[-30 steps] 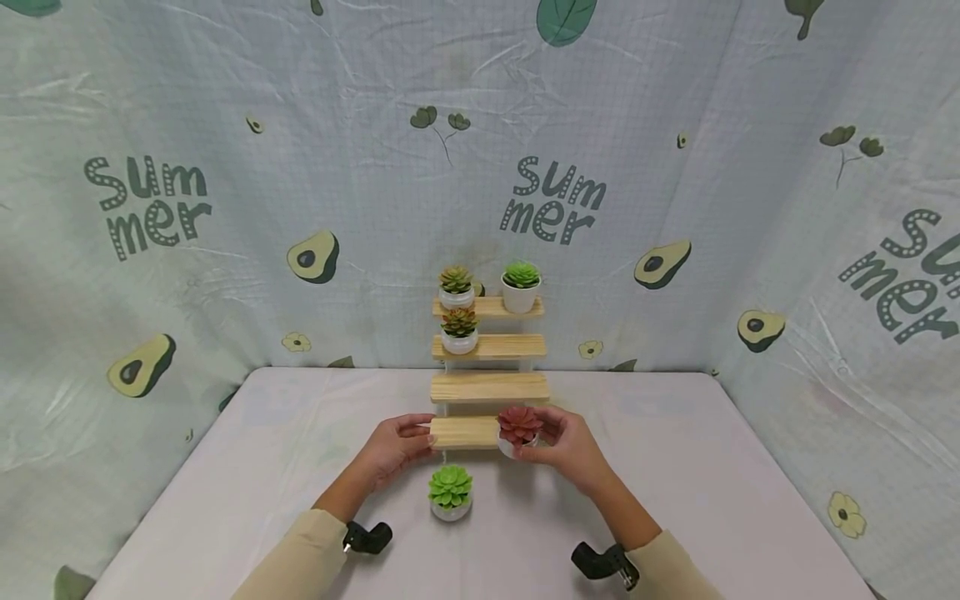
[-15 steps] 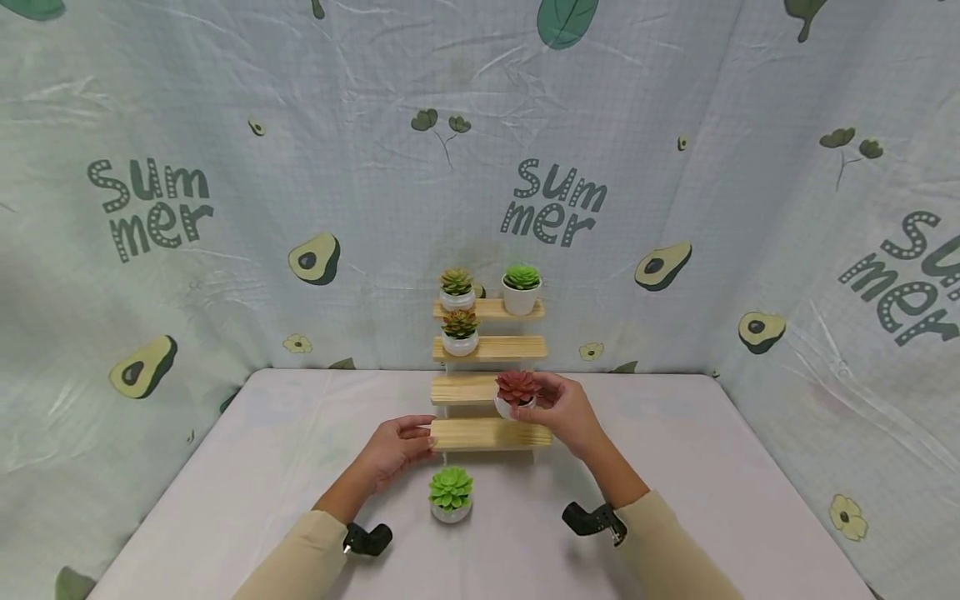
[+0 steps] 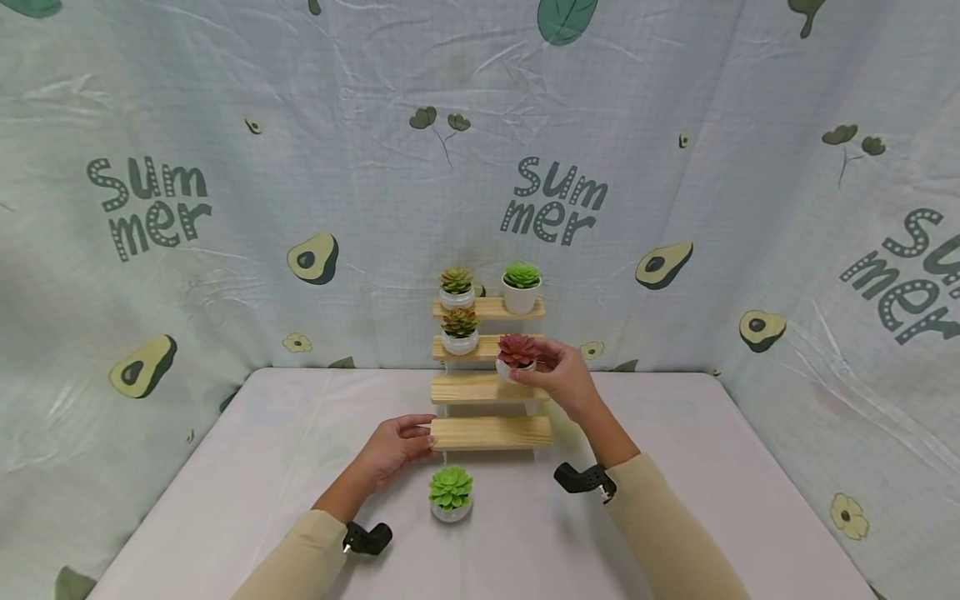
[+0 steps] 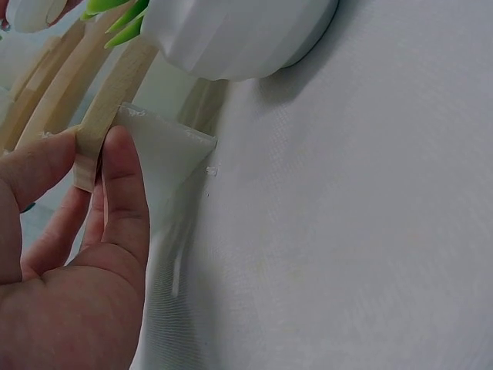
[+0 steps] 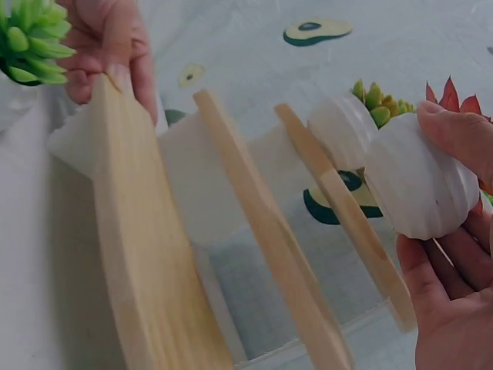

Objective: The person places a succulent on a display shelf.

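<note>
Head view: taking the middle of the stand [image 3: 480, 388] as my dial's centre, I have the right hand [image 3: 558, 377] at 3 o'clock, its thumb and fingers curled round the white pot [image 5: 420, 181] of the red plant [image 3: 517, 349]. That plant lies toward 10 o'clock from the hand, upright, in front of the right end of the second board [image 3: 487, 347] from the top; I can't tell from here whether pot and board touch. On my right wrist feed the thumb is on one side of the pot and the fingers are on the other.

At 8 o'clock I see the left hand [image 3: 401, 447], pinching the left end of the lowest board [image 3: 491, 433]; the left wrist feed shows thumb and fingers on opposite faces of it.

Round the same dial, the olive plant [image 3: 456, 287] is at 11 o'clock and the green plant [image 3: 521, 287] at 1, both on the top board [image 3: 488, 307]. Between 10 and 11 the brown plant [image 3: 460, 332] stands on the second board's left end. Between 6 and 7 the lime plant [image 3: 451, 492] stands on the bench [image 3: 675, 492], apart from both hands. Beyond, at 12, hangs a cloth [image 3: 360, 183] printed with avocados.
</note>
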A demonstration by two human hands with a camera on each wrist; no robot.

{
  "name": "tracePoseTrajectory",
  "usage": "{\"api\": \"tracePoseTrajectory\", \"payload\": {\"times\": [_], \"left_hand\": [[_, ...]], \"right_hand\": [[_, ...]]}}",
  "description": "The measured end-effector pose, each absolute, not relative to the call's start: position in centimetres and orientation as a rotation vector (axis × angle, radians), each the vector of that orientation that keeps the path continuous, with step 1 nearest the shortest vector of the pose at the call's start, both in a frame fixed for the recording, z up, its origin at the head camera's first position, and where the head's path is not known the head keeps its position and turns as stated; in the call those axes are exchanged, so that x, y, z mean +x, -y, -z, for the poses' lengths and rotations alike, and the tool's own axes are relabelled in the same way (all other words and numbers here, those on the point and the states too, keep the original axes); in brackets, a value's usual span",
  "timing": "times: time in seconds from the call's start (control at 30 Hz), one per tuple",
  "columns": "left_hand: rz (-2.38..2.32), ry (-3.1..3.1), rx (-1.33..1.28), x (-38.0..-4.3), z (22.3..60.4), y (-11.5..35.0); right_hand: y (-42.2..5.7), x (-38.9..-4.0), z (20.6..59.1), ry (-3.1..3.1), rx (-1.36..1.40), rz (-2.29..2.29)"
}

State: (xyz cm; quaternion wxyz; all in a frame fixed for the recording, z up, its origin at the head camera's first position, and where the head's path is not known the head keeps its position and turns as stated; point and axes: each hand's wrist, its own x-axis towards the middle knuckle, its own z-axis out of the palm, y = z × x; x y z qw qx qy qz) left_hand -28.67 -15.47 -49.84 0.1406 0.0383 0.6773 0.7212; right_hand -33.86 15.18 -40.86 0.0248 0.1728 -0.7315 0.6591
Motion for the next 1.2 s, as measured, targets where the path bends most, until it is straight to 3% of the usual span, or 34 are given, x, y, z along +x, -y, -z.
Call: {"api": "tracePoseTrajectory", "payload": {"times": [1.2], "left_hand": [[-2.077,-1.953,0.083,-29.0,49.9,15.5]], "right_hand": [[-16.1,-38.4,39.5,2.406,0.359,-1.882]]}}
